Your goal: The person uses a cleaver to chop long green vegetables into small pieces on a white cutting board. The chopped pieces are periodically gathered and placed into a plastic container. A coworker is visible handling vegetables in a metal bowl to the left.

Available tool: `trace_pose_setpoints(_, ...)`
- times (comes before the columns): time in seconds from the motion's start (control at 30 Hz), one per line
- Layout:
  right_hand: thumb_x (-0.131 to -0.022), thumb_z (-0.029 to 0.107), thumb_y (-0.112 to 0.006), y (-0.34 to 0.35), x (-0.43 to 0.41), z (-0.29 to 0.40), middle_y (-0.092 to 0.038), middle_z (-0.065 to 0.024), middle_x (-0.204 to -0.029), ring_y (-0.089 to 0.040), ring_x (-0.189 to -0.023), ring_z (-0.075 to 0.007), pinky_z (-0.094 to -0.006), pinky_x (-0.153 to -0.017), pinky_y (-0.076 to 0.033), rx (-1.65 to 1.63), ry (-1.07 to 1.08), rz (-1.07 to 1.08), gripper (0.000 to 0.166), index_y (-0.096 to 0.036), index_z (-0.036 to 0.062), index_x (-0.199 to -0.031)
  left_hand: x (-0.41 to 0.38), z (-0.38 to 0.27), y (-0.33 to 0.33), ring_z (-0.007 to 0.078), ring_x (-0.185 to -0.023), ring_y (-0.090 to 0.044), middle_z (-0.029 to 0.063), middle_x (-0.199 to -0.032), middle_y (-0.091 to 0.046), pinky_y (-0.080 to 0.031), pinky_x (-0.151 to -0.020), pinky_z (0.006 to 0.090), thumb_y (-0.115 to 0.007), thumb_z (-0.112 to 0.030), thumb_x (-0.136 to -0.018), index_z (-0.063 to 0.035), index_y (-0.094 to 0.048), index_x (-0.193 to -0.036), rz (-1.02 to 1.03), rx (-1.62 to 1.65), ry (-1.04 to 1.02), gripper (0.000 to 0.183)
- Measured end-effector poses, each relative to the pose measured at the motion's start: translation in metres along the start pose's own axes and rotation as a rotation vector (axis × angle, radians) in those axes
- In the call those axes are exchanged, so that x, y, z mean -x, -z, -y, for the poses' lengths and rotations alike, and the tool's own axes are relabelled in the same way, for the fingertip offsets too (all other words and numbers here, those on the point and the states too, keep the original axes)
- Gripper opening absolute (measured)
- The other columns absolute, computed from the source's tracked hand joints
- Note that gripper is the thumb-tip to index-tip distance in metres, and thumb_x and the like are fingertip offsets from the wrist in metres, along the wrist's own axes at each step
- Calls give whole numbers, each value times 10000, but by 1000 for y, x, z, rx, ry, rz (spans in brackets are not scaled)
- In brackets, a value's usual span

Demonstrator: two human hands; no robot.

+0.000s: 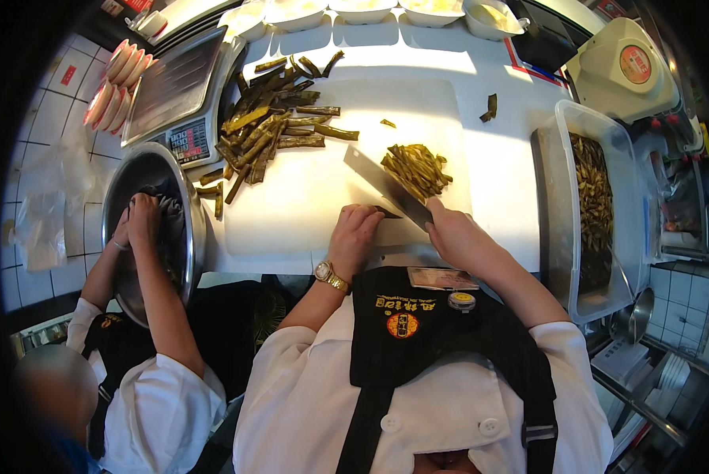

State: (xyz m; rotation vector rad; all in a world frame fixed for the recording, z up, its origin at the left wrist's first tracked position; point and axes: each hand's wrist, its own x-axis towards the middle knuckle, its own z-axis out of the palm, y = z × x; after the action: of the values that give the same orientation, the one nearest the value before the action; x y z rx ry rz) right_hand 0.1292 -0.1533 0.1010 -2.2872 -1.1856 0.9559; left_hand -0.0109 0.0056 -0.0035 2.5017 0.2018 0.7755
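Observation:
My right hand [458, 234] grips the handle of a cleaver [390, 188], its broad blade slanting up and left over a white cutting board [283, 228]. Beside the blade, my left hand [356, 228], with a gold watch on the wrist, rests its fingers on a dark pickled vegetable stalk [388, 212]. A small heap of thin vegetable strips [417, 169] lies just beyond the cleaver. Uncut brownish-green stalks [265, 127] are piled at the board's upper left, some past its edge. Two short pieces [489, 108] lie on the white table to the upper right.
At left, a co-worker's hands [138, 219] are inside a large steel bowl [195, 237] holding dark material. A digital scale [173, 89] stands behind it. A deep plastic tub [624, 207] of cut vegetables is at right. White containers [363, 13] line the back, near a cream-coloured machine [621, 65].

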Motion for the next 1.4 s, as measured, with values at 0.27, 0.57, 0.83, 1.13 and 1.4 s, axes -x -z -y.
trace_pose_setpoints(0.27,-912,59,-471,-1,5,7,-634,-291,-791,-626,-790,-481,-549,-713,-487,166,44,64,125,-418,-29,-984,-2,-5,-2,276,-916,-587,61,-965,-639,-506,-794,355,-666,39,-747,-71,-689,-945,-20,-18,11,228)
trace_pose_setpoints(0.57,-857,-22,-475,-1,-2,3,-640,-281,-820,-637,-789,-461,-527,-702,-501,60,35,18,158,-411,-10,-1002,-2,-3,4,277,-875,-606,72,-958,-643,-517,-760,363,-662,49,-747,-62,-682,-930,-73,-5,23,215)
trace_pose_setpoints(0.83,-844,-29,-487,-1,-10,13,-633,-275,-785,-641,-771,-449,-526,-677,-502,176,59,111,168,-415,-18,-995,-3,-1,3,283,-866,-621,73,-938,-645,-522,-743,356,-654,63,-744,-66,-673,-902,-62,14,6,205)
trace_pose_setpoints(1.13,-936,121,-526,0,-5,-9,-630,-277,-770,-625,-759,-467,-513,-671,-500,-29,147,-82,198,-419,-20,-1023,-5,-7,6,284,-856,-603,83,-898,-634,-511,-728,363,-677,35,-751,-57,-662,-863,-128,32,56,146)
trace_pose_setpoints(1.4,-854,-5,-496,1,-6,5,-646,-271,-810,-648,-800,-442,-501,-689,-511,162,75,105,162,-433,-31,-1001,0,0,1,294,-837,-602,91,-878,-632,-500,-702,362,-681,32,-757,-54,-659,-848,-95,21,45,127)
